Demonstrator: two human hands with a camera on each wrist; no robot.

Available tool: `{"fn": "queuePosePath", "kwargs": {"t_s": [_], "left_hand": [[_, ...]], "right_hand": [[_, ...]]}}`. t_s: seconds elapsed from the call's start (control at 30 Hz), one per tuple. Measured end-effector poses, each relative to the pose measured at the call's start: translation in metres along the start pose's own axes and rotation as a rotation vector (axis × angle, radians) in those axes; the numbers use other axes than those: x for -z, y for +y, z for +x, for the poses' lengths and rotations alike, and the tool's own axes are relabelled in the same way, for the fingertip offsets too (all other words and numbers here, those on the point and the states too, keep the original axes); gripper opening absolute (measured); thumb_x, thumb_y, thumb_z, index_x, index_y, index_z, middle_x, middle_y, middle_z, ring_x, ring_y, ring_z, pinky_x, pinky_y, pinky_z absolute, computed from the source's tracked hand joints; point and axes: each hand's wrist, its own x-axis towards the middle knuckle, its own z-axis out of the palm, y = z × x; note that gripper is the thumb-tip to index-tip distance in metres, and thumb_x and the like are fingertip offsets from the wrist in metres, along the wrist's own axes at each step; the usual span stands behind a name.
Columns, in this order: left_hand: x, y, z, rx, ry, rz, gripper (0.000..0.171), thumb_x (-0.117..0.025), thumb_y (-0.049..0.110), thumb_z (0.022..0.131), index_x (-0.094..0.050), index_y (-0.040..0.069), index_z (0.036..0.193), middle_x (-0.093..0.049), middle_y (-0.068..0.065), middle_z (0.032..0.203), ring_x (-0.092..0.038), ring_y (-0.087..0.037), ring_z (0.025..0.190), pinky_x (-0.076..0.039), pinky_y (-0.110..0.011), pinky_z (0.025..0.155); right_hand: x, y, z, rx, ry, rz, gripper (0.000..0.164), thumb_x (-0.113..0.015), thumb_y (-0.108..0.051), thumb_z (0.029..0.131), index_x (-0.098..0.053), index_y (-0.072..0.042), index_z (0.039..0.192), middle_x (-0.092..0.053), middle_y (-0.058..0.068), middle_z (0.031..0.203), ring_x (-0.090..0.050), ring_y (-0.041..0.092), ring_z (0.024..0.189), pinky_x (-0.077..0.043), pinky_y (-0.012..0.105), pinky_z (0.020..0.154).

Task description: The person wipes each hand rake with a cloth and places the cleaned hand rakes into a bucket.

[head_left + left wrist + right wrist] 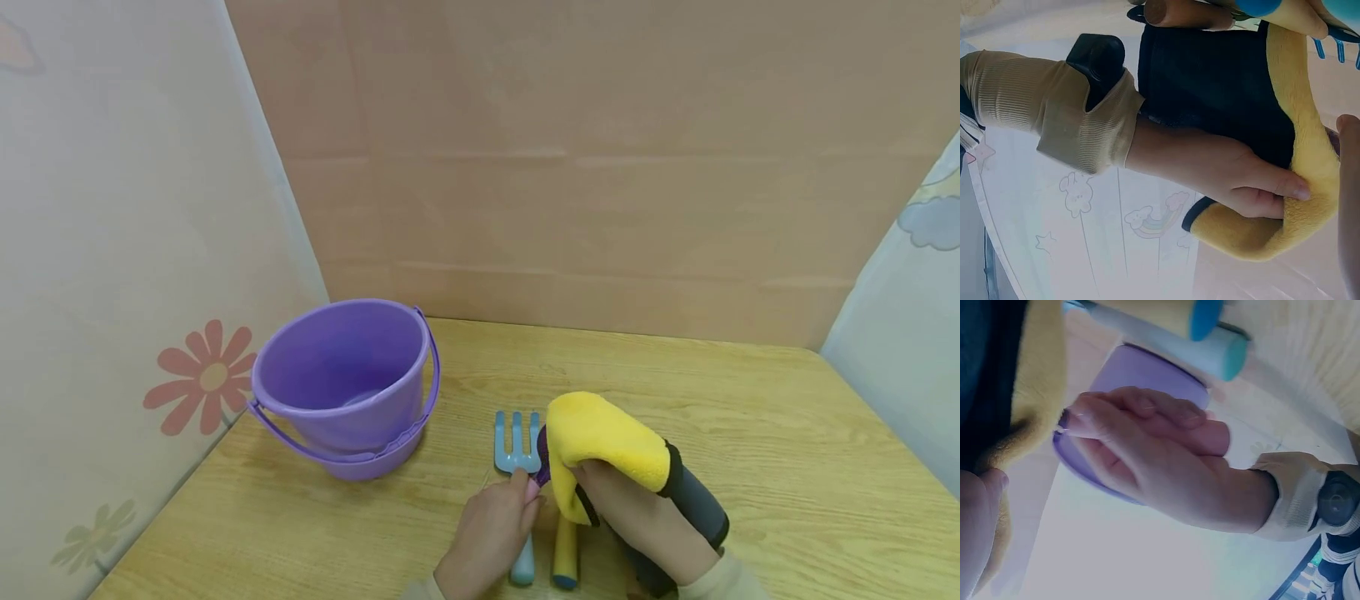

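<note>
My left hand (487, 527) grips the pink handle (1215, 436) of a small hand tool. Part of its purple head (543, 457) shows beside the cloth; the rest is covered, so I cannot tell its kind. With thumb and fingers, my right hand (637, 517) pinches a cleaning cloth (600, 429), yellow on one face and dark grey on the other, folded over the tool's head. Below the hands lie a toy garden fork (517, 454) with blue tines and a yellow handle (566, 554) with a blue end, its far part hidden by the cloth.
A purple bucket (352, 367) with its carrying handle lowered stands at the left on the wooden table (810, 467). A brown round handle (1188, 14) shows near the cloth in the left wrist view. Printed sheets and a tan backdrop (600, 167) enclose the table.
</note>
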Motion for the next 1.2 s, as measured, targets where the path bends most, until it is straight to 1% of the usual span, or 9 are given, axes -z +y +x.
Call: {"fn": "queuePosePath", "kwargs": {"t_s": [0.07,0.13,0.17,0.23,0.37,0.5,0.67,1.03,1.2], "left_hand": [[0.000,0.000,0.000,0.009,-0.015,-0.001,0.022,-0.057,0.021,0.090,-0.044,0.013,0.075,-0.030,0.010,0.056,-0.032,-0.003,0.048,-0.028,-0.018,0.041],[0.000,0.001,0.000,0.013,-0.029,0.001,0.021,-0.058,0.022,0.090,-0.045,0.013,0.076,-0.031,0.010,0.056,-0.032,-0.003,0.048,-0.028,-0.018,0.042],[0.000,0.001,0.000,0.013,-0.028,0.001,0.021,-0.058,0.023,0.090,-0.045,0.013,0.076,-0.031,0.010,0.056,-0.032,-0.003,0.048,-0.028,-0.018,0.042],[0.001,0.001,-0.001,0.016,-0.034,-0.002,0.020,-0.058,0.023,0.090,-0.046,0.012,0.077,-0.032,0.009,0.056,-0.033,-0.003,0.049,-0.029,-0.019,0.042],[0.001,0.002,-0.001,0.011,-0.041,-0.007,0.021,-0.058,0.023,0.090,-0.046,0.013,0.076,-0.031,0.010,0.057,-0.032,-0.003,0.049,-0.028,-0.018,0.042],[0.001,0.002,0.000,0.007,-0.044,-0.008,0.022,-0.058,0.025,0.090,-0.046,0.013,0.077,-0.032,0.010,0.057,-0.032,-0.002,0.049,-0.028,-0.018,0.042],[0.001,0.001,0.000,0.017,-0.041,-0.002,0.021,-0.058,0.027,0.090,-0.048,0.013,0.078,-0.033,0.009,0.056,-0.033,-0.003,0.049,-0.030,-0.019,0.043],[0.000,-0.001,0.000,0.039,-0.051,-0.015,0.020,-0.059,0.027,0.089,-0.049,0.014,0.079,-0.033,0.009,0.057,-0.033,-0.004,0.049,-0.029,-0.019,0.043],[-0.001,-0.003,0.000,0.051,-0.039,-0.021,0.020,-0.059,0.027,0.089,-0.049,0.013,0.078,-0.034,0.008,0.056,-0.034,-0.004,0.048,-0.030,-0.020,0.042]], "right_hand": [[-0.004,0.003,-0.003,-0.005,0.014,0.130,0.020,-0.022,0.007,0.098,-0.042,0.005,0.093,-0.039,0.011,0.082,-0.039,0.020,0.083,-0.033,0.024,0.085],[-0.005,0.007,-0.009,0.060,-0.007,0.261,0.021,-0.018,0.012,0.096,-0.037,0.009,0.088,-0.032,0.015,0.077,-0.035,0.025,0.078,-0.033,0.029,0.080],[-0.006,0.008,-0.013,0.072,-0.019,0.381,0.021,-0.015,0.014,0.095,-0.035,0.011,0.089,-0.030,0.016,0.076,-0.033,0.027,0.077,-0.032,0.032,0.078],[-0.008,0.007,-0.015,0.030,-0.026,0.525,0.023,-0.013,0.009,0.097,-0.035,0.010,0.090,-0.030,0.016,0.077,-0.033,0.027,0.074,-0.034,0.033,0.075],[-0.012,0.001,-0.017,-0.217,0.003,1.065,0.035,-0.009,-0.012,0.102,-0.039,0.002,0.090,-0.027,0.007,0.073,-0.033,0.020,0.067,-0.035,0.031,0.063],[-0.015,-0.003,-0.017,-0.487,0.035,1.402,0.046,-0.016,-0.032,0.102,-0.045,-0.007,0.077,-0.027,-0.005,0.064,-0.033,0.009,0.058,-0.035,0.025,0.053],[-0.020,-0.002,-0.020,-0.657,0.054,1.478,0.050,-0.021,-0.035,0.101,-0.045,-0.006,0.069,-0.029,-0.004,0.060,-0.031,0.009,0.053,-0.031,0.023,0.047],[-0.025,0.000,-0.027,-0.821,0.068,1.502,0.049,-0.026,-0.036,0.100,-0.045,-0.002,0.070,-0.028,-0.003,0.061,-0.030,0.010,0.053,-0.028,0.025,0.047],[-0.025,0.004,-0.030,-0.939,0.115,1.587,0.042,-0.035,-0.032,0.099,-0.046,0.002,0.077,-0.034,0.001,0.064,-0.034,0.010,0.057,-0.029,0.021,0.052]]}}
